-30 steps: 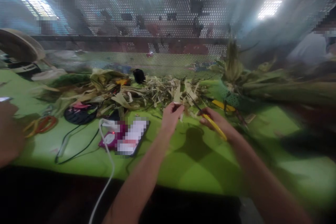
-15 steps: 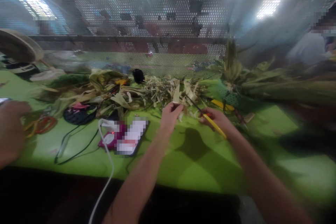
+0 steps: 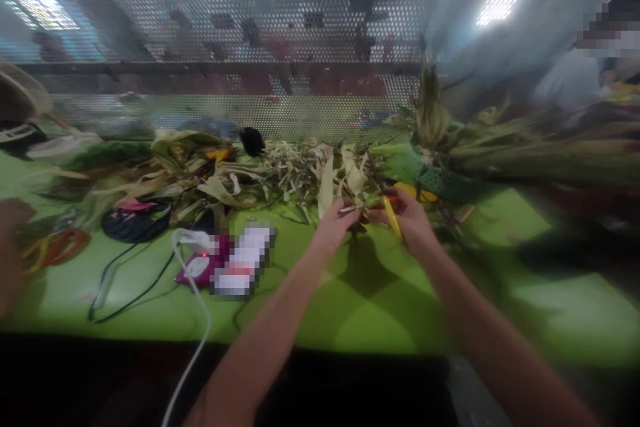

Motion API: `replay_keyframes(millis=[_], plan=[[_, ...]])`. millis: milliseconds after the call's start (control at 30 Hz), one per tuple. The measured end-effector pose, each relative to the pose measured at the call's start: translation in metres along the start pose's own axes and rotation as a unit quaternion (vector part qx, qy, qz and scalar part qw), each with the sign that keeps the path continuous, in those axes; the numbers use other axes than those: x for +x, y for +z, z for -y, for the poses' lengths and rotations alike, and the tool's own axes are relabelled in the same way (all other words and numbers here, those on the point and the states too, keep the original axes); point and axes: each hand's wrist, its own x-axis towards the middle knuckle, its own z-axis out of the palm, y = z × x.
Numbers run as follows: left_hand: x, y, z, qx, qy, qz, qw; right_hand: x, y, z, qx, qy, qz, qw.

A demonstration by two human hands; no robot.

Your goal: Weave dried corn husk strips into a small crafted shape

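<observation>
My left hand (image 3: 334, 229) is closed on a pale dried corn husk (image 3: 326, 188), whose long leaf rises from the fingers. Close beside it, my right hand (image 3: 416, 221) grips a yellow-handled tool (image 3: 393, 220), and its fingertips reach to the husk's lower end. The tool's thin dark shaft is mostly lost to view here, so its kind is unclear. Behind both hands lies a heap of shredded husk strips (image 3: 295, 170), with a broader pale husk (image 3: 354, 173) at its right.
A lit phone (image 3: 245, 260) lies on the green table (image 3: 310, 320) beside a purple box with a white cable (image 3: 203, 320). Orange-handled scissors (image 3: 67, 245) and another person's hand (image 3: 11, 247) are at left. A green perforated basket (image 3: 425, 170) with husks stands at right.
My hands have come together, the right moving left towards the husk. The tool's handle has turned more upright and its shaft no longer shows clearly. The view has shifted slightly right.
</observation>
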Motion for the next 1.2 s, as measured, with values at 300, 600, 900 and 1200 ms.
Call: replay_keyframes(millis=[300, 600, 900, 1200], plan=[[0.005, -0.004, 0.011, 0.095, 0.01, 0.006, 0.995, -0.002, 0.003, 0.005, 0.006, 0.003, -0.018, 1.0], [0.006, -0.005, 0.012, -0.017, -0.043, 0.021, 0.999, -0.004, 0.005, 0.005, 0.017, 0.01, 0.028, 0.999], [0.004, -0.012, -0.003, 0.105, 0.022, 0.057, 0.993, -0.004, 0.003, 0.01, 0.011, 0.022, 0.054, 0.998], [0.009, -0.032, -0.016, -0.137, 0.031, -0.069, 0.988, -0.004, -0.004, 0.01, 0.036, -0.003, 0.034, 0.999]])
